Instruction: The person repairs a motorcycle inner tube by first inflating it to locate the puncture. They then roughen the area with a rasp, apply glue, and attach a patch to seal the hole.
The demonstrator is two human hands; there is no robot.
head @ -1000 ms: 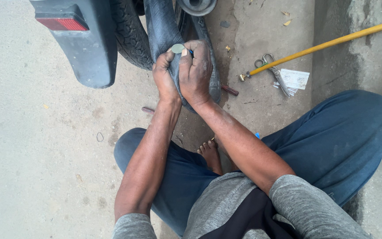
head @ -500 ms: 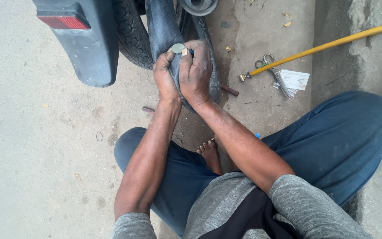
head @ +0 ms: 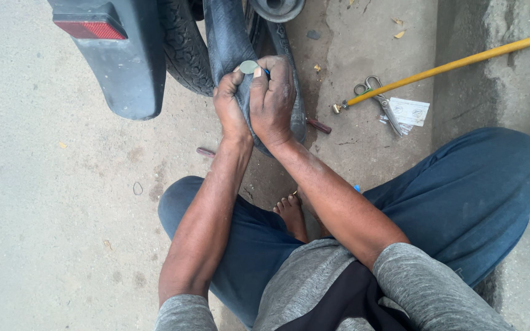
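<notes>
A black rubber inner tube [head: 225, 43] hangs out of a tyre [head: 182, 52] at the top of the head view. My left hand [head: 231, 104] grips the tube from the left side. My right hand [head: 274, 101] is closed on the tube from the right, its fingers pressing a small round grey patch [head: 248, 66] against the rubber. Both hands touch each other around the same fold of tube. My knees in blue trousers and a bare foot [head: 291, 214] are below the arms.
A dark mudguard with a red reflector [head: 115, 55] stands left of the tyre. Scissors [head: 378, 98], a small white packet [head: 409, 111] and a long yellow rod [head: 449, 64] lie on the concrete to the right. A raised kerb [head: 492, 67] runs along the right side.
</notes>
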